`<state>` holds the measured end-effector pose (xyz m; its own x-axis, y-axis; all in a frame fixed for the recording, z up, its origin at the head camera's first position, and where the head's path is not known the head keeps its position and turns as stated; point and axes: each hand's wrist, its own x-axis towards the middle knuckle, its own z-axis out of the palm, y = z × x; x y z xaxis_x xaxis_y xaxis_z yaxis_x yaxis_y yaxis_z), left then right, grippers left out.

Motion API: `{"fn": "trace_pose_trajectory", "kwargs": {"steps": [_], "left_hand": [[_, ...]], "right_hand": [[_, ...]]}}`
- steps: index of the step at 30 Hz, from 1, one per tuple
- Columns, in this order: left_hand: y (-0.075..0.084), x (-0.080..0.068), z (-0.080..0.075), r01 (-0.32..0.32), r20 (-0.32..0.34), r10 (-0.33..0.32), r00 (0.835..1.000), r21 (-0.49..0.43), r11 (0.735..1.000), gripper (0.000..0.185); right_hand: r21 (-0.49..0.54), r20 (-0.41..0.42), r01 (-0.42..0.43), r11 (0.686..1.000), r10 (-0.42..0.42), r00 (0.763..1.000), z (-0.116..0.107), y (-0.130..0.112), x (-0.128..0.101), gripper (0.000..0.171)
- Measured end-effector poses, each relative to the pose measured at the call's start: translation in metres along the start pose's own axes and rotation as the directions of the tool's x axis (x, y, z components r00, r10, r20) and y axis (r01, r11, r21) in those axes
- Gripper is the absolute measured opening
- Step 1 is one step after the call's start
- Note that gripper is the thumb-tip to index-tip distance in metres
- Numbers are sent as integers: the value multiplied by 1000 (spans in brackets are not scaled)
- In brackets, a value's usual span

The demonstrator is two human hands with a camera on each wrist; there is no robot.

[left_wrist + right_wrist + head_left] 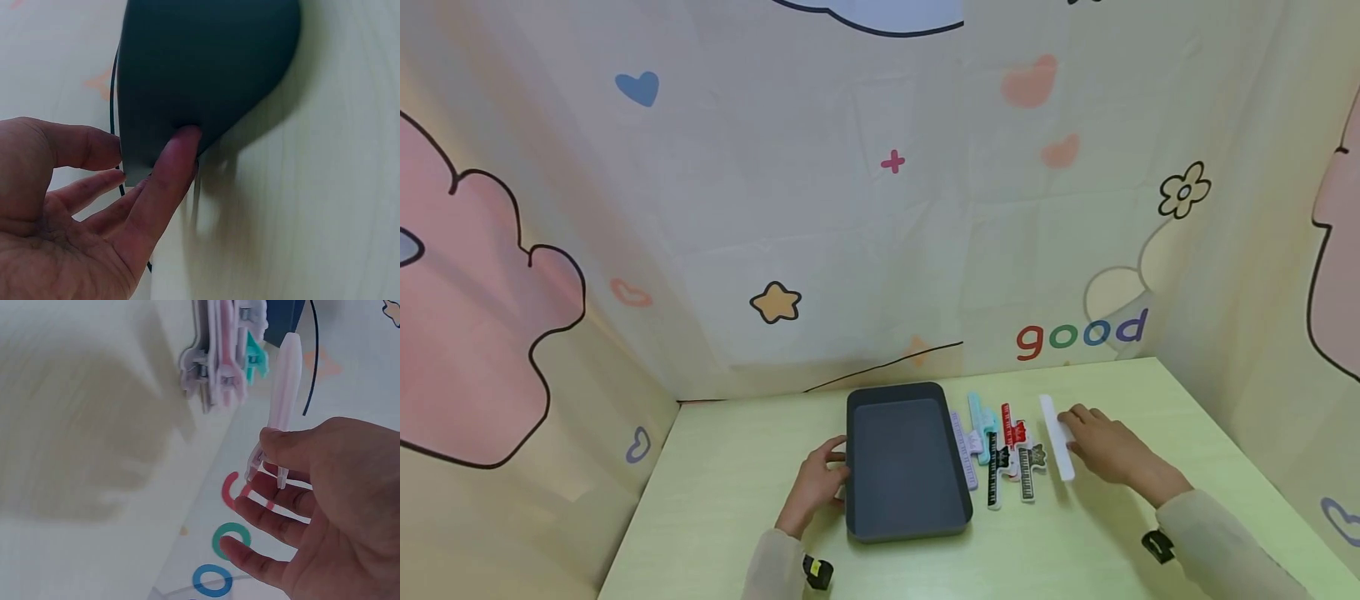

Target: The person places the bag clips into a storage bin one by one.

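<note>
- Backdrop cloth [850, 208]: behind the tray, printed, not part of the handling.
- Table [715, 492]: under the tray, and the loose clips right of the tray lie on it too.
- Tray [906, 467]: landmark. Dark grey, shallow, open side up. No clip in it as far as the head view shows, so on that side I'd log 0.
- Right hand [1108, 448]: well right of the tray, past the clip group. Thumb and index pinch 1 clip; the other fingers are loosely bent, off it.
- Left hand [814, 482]: at the tray's left wall. Thumb at the rim, fingertip on the outer side; I read that as gripping the edge.
- White clip [1056, 437]: the 1 in the right hand, raised off the table, right of the tray and apart from it. Done so far: 1 picked up.
- Loose clips, all right of the tray, none in a hand: lilac clip [964, 450] just beside the wall, then light blue clip [975, 412], black clip [993, 479], red clip [1007, 417], grey clip [1027, 479] farthest out.
- Pink clip [1012, 467]: probably a 6th, mostly hidden between black and grey; can't confirm from this angle.
- Count: 1 up, 5 or 6 down. Looks early to me.
</note>
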<state>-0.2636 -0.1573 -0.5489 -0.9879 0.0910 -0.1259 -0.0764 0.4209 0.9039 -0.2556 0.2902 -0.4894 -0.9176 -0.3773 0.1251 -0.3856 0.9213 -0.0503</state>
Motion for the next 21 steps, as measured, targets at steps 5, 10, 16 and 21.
{"fn": "trace_pose_trajectory", "kwargs": {"steps": [5, 10, 16, 21], "left_hand": [[2, 0, 0, 9, -3, -9, 1000, -9, 1000, 62], [1, 0, 0, 16, -5, -16, 1000, -10, 1000, 62], [1, 0, 0, 17, 2, -17, 1000, -8, 1000, 62], [3, -2, 0, 26, 5, -26, 1000, -13, 1000, 63]], "right_hand": [[-11, -18, 18, 1000, -18, 1000, -13, -9, 6, 44], [-50, -43, 38, 998, -40, 998, -26, -16, 14, 44], [-61, -40, 51, 997, -53, 998, -38, -25, 23, 47], [-64, -41, 73, 995, -76, 996, -44, -36, 34, 46]]}}
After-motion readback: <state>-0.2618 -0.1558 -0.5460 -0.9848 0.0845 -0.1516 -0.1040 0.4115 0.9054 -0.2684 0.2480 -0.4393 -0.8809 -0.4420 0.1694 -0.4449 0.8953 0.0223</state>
